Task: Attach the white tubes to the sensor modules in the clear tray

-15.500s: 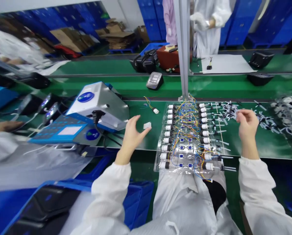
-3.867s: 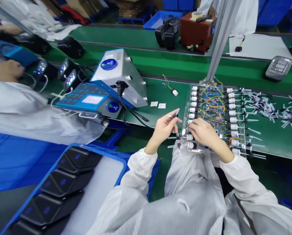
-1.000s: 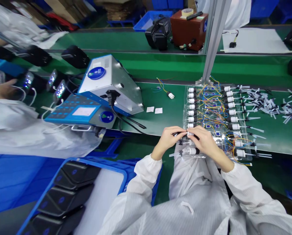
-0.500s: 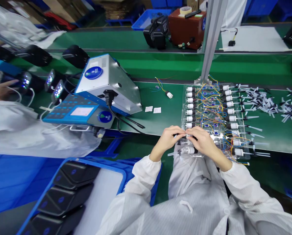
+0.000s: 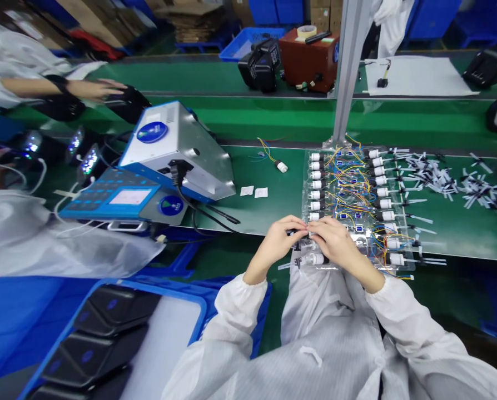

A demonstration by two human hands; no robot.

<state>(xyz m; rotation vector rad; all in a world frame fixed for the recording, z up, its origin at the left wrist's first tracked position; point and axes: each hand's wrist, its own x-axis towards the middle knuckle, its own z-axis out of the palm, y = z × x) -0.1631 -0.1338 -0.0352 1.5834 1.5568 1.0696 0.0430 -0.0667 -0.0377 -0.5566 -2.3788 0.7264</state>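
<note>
Both my hands meet at the left edge of a clear plastic tray (image 5: 304,191) loaded with two columns of small white-and-black pumps (image 5: 316,184), with coloured wires between them. My left hand (image 5: 278,239) is closed in a pinch on a black tube connector, mostly covered by the fingers. Touching it from the other side, my right hand (image 5: 335,240) pinches the end of a pump, largely hidden under its fingers. Below them, the nearest pump (image 5: 315,259) carries a black connector with pale tubes at its tip. Similar tubes stick out along the tray's right side.
Loose white tubes with black connectors (image 5: 434,176) lie right of the tray. A single wired pump (image 5: 281,166) and two paper slips (image 5: 261,192) rest to the left, beside a metal-and-blue tester (image 5: 207,166). A post (image 5: 346,72) rises behind. A co-worker's hand (image 5: 94,90) touches a black device.
The view has shifted slightly, so the bench appears further left. My hands keep their pinch at the same spot on the tray. At left, a co-worker's arm now reaches over the black devices.
</note>
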